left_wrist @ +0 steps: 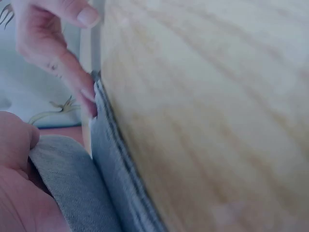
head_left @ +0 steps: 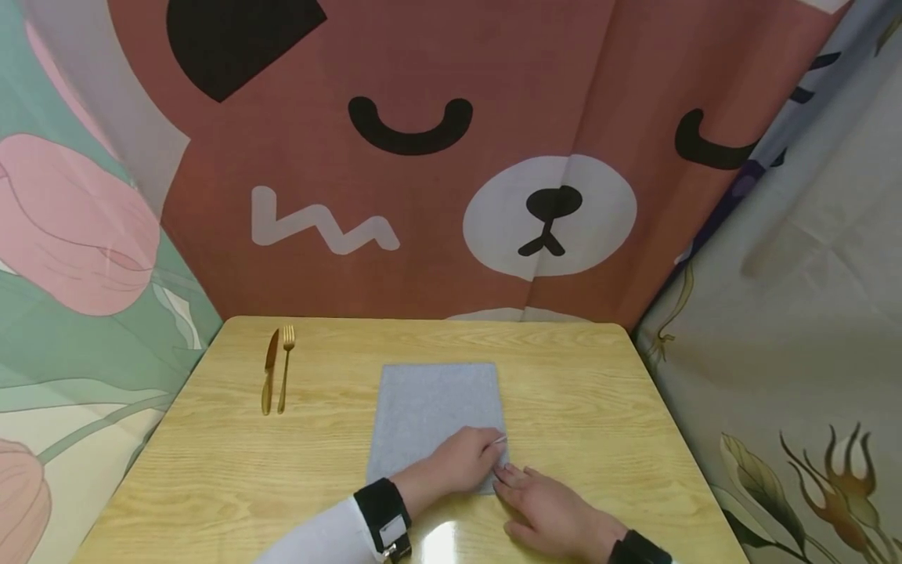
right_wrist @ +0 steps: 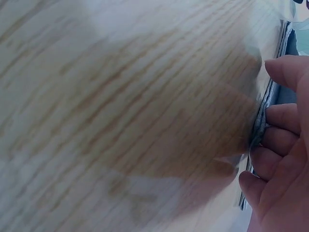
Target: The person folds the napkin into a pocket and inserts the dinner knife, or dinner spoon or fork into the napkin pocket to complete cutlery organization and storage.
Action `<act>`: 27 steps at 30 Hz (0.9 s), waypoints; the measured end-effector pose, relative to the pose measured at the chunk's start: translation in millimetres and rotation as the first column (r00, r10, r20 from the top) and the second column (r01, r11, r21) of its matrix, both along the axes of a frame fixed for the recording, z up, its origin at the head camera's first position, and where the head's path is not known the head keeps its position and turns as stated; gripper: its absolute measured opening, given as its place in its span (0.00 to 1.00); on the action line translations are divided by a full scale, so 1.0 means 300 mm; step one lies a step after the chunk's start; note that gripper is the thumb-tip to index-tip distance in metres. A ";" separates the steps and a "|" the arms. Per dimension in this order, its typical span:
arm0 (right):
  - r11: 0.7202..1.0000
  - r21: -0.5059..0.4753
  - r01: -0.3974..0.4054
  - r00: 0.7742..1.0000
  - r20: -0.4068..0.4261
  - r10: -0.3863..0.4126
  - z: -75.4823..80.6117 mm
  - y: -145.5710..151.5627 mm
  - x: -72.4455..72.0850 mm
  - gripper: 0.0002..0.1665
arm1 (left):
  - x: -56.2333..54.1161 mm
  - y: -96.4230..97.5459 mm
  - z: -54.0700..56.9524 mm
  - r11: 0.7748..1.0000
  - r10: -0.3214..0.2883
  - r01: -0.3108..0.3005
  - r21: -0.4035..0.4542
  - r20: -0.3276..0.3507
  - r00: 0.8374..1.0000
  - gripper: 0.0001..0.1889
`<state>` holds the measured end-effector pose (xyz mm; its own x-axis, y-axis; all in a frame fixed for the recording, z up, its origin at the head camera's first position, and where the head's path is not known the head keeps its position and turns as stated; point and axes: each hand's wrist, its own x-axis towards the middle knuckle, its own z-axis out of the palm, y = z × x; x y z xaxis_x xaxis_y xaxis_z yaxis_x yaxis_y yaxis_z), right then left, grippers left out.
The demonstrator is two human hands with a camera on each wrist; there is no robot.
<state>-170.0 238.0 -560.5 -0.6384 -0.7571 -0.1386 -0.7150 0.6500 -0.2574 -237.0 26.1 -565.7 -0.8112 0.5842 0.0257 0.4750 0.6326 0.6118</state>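
A grey-blue folded cloth (head_left: 440, 399) lies flat on the wooden table. My left hand (head_left: 461, 462) reaches across it and pinches the top layer near the right edge. In the left wrist view, that lifted layer (left_wrist: 72, 179) curves up from the stacked layers below, with the left hand (left_wrist: 19, 179) around its edge. My right hand (head_left: 546, 509) lies at the cloth's lower right edge, fingers extended and fingertips on it. The right wrist view has the right hand's fingers (right_wrist: 280, 140) against the layered cloth edge (right_wrist: 263, 113).
On the left of the table (head_left: 211, 470) lie a gold knife (head_left: 269, 372) and, beside it, a gold fork (head_left: 285, 368). A bear-print curtain (head_left: 423, 274) hangs behind the table. Patterned curtains flank it at left (head_left: 70, 227) and right (head_left: 796, 313).
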 end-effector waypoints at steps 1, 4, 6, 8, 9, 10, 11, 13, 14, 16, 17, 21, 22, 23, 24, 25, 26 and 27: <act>1.000 -0.004 0.002 1.000 0.006 -0.002 0.000 0.000 -0.001 0.35 | -0.005 -0.004 0.003 1.000 0.015 -0.015 0.027 -0.001 1.000 0.20; 1.000 -0.012 0.011 1.000 0.024 -0.011 -0.001 0.000 -0.004 0.35 | -0.024 -0.015 0.010 0.996 0.050 -0.051 0.079 0.011 0.999 0.20; 1.000 -0.013 0.017 0.999 0.034 -0.017 -0.003 0.001 -0.005 0.35 | -0.037 -0.024 0.015 0.990 0.074 -0.079 0.118 0.043 0.996 0.23; 1.000 -0.013 0.022 0.999 0.042 -0.022 -0.007 0.002 -0.006 0.35 | -0.049 -0.033 0.022 0.983 0.095 -0.106 0.152 0.078 0.992 0.25; 1.000 -0.011 0.027 0.998 0.049 -0.026 -0.009 0.002 -0.006 0.35 | -0.054 -0.039 0.026 0.979 0.111 -0.125 0.161 0.095 0.989 0.26; 0.999 -0.010 0.030 0.998 0.055 -0.030 -0.011 0.002 -0.007 0.35 | -0.058 -0.046 0.032 0.974 0.126 -0.144 0.172 0.112 0.986 0.26; 0.999 -0.007 0.034 0.997 0.063 -0.034 -0.013 0.003 -0.008 0.35 | -0.062 -0.053 0.038 0.970 0.139 -0.162 0.184 0.131 0.982 0.27; 0.999 -0.008 0.036 0.997 0.072 -0.035 -0.015 0.003 -0.009 0.36 | -0.070 -0.070 0.049 0.961 0.165 -0.195 0.194 0.162 0.973 0.27; 0.999 -0.009 0.036 0.996 0.077 -0.036 -0.014 0.003 -0.009 0.36 | -0.073 -0.080 0.054 0.958 0.176 -0.209 0.198 0.172 0.969 0.28; 0.999 -0.013 0.038 0.995 0.090 -0.037 -0.014 0.003 -0.010 0.36 | -0.080 -0.097 0.061 0.949 0.199 -0.239 0.207 0.195 0.960 0.28; 0.999 -0.015 0.040 0.995 0.097 -0.038 -0.014 0.003 -0.010 0.36 | -0.083 -0.106 0.065 0.942 0.211 -0.256 0.215 0.214 0.954 0.28; 0.998 -0.029 0.048 0.993 0.111 -0.045 -0.011 0.003 -0.008 0.36 | -0.095 -0.139 0.074 0.903 0.257 -0.342 0.260 0.312 0.915 0.29; 0.998 -0.031 0.049 0.993 0.110 -0.046 -0.011 0.003 -0.007 0.36 | -0.098 -0.146 0.076 0.893 0.264 -0.359 0.273 0.329 0.907 0.29; 0.998 -0.033 0.052 0.993 0.108 -0.048 -0.011 0.002 -0.007 0.36 | -0.101 -0.154 0.079 0.884 0.267 -0.371 0.285 0.345 0.900 0.28; 0.998 -0.036 0.053 0.993 0.104 -0.049 -0.011 0.001 -0.007 0.36 | -0.105 -0.161 0.080 0.876 0.268 -0.380 0.297 0.355 0.896 0.28; 0.998 -0.037 0.055 0.993 0.103 -0.051 -0.010 0.001 -0.006 0.36 | -0.108 -0.168 0.081 0.871 0.270 -0.387 0.303 0.363 0.892 0.27; 0.998 -0.039 0.057 0.993 0.101 -0.052 -0.010 0.000 -0.006 0.36 | -0.112 -0.175 0.082 0.868 0.273 -0.392 0.304 0.369 0.889 0.26; 0.997 -0.038 0.061 0.993 0.104 -0.056 -0.010 -0.001 -0.005 0.36 | -0.117 -0.183 0.082 0.866 0.275 -0.392 0.309 0.361 0.891 0.25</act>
